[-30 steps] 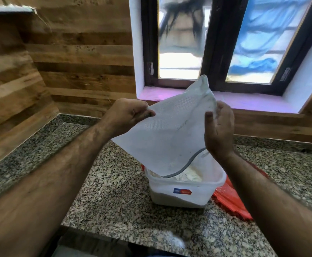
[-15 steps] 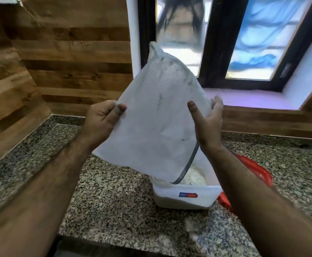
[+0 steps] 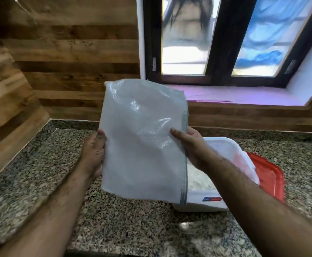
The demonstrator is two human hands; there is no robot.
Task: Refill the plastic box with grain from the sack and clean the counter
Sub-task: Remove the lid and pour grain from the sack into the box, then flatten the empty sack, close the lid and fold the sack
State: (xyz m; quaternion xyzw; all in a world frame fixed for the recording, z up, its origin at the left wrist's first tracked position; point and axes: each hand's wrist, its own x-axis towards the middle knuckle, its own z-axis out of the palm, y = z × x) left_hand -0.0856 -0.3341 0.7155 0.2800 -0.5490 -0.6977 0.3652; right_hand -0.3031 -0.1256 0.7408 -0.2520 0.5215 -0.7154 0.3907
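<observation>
A white woven sack [image 3: 144, 140] with a grey-blue stitched edge hangs flat and limp in front of me, above the counter. My left hand [image 3: 94, 154] grips its left edge and my right hand [image 3: 192, 145] grips its right edge. Behind the sack and my right arm sits the translucent plastic box [image 3: 220, 145], open, with whitish grain [image 3: 197, 180] showing inside. A red and blue label is on its front wall. The sack hides the box's left part.
A red lid [image 3: 270, 175] lies under or right behind the box on the speckled granite counter [image 3: 133, 229]. Wood-panelled walls stand to the left and back. A dark-framed window with a pink sill [image 3: 234, 95] is at the back right.
The sack has come down and left, from tilted high over the box to hanging flat beside it. Both hands dropped lower, and the view shifted so the box sits further right.
</observation>
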